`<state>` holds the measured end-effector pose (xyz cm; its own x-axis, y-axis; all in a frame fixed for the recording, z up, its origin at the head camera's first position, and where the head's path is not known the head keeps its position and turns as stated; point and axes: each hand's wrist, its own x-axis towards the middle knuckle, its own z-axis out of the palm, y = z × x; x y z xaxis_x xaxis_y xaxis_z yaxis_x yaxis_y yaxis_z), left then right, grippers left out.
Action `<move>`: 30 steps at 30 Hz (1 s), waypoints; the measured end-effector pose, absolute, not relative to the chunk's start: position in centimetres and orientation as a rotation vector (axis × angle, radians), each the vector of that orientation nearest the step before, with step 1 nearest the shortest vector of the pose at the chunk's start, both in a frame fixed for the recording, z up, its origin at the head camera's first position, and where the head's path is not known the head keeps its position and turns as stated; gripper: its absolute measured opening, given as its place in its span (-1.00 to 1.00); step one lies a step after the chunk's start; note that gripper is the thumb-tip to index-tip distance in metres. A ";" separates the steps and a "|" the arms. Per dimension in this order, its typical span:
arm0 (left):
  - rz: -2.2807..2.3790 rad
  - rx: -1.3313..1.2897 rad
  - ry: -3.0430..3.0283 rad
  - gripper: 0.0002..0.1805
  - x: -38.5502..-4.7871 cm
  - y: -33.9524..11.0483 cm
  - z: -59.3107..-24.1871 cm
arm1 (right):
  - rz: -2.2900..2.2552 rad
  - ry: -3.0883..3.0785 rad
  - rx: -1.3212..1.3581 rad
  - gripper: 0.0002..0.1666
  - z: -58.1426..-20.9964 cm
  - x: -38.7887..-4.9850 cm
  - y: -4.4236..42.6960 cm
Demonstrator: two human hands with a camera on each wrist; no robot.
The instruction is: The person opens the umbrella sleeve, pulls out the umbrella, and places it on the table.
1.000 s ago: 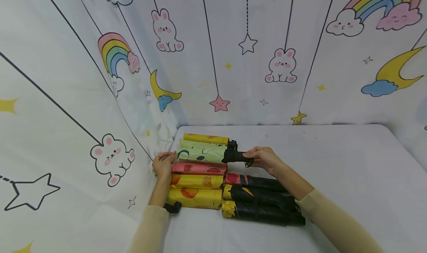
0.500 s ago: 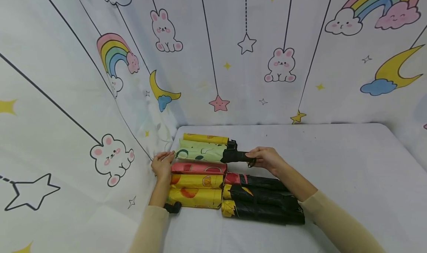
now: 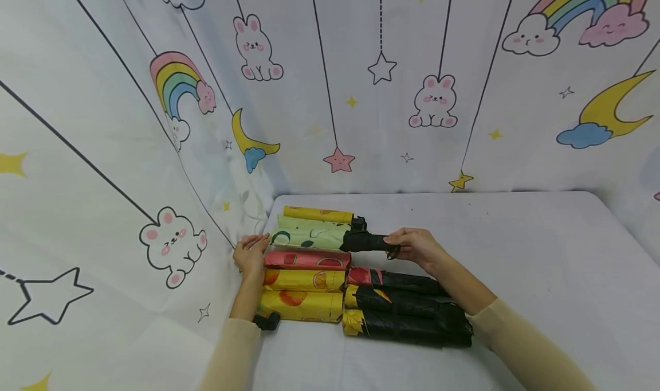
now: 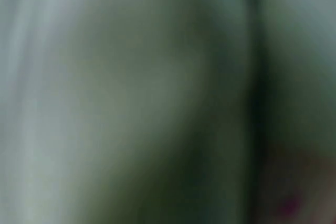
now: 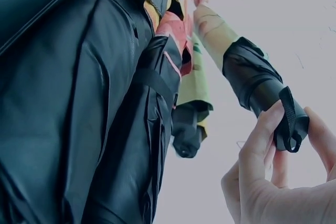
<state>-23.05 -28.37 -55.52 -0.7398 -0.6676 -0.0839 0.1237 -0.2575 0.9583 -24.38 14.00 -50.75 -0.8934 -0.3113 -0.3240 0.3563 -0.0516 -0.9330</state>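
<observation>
In the head view a folded umbrella (image 3: 314, 239) with a pale green, avocado-patterned cover lies level between both hands. My right hand (image 3: 420, 246) pinches its black handle (image 5: 270, 98) near the end, where a wrist loop hangs. At the cover's far left end, my left hand (image 3: 251, 252) pinches the tip between its fingertips, also visible at the top of the right wrist view. Another green umbrella (image 3: 309, 222) and a yellow one (image 3: 318, 214) lie behind. Nearer lie a pink watermelon-patterned cover (image 3: 308, 259) and two yellow orange-patterned covers (image 3: 301, 306). The left wrist view is a blur.
Several black folded bundles with fruit-patterned ends (image 3: 412, 327) lie in a row under my right forearm. A small black knob (image 3: 267, 321) sticks out by my left forearm. White cloth covers the table (image 3: 541, 276); a cartoon-printed curtain (image 3: 361, 133) stands behind and left.
My right hand has moved slightly right, and the umbrella's black part between it and the green cover looks a little longer. The left hand stays at the other end, shifted slightly left.
</observation>
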 end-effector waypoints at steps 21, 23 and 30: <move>-2.048 0.669 -1.498 -0.59 -22.9 -28.5 -55.7 | -2.038 1.727 0.025 -0.91 -51.3 -23.5 15.8; -2.046 0.664 -1.501 -0.60 -22.9 -28.5 -55.7 | -2.045 1.718 0.023 -0.91 -51.3 -23.4 16.0; -2.061 0.664 -1.504 -0.52 -23.0 -28.3 -55.7 | -2.052 1.710 0.010 -0.94 -51.6 -23.1 16.5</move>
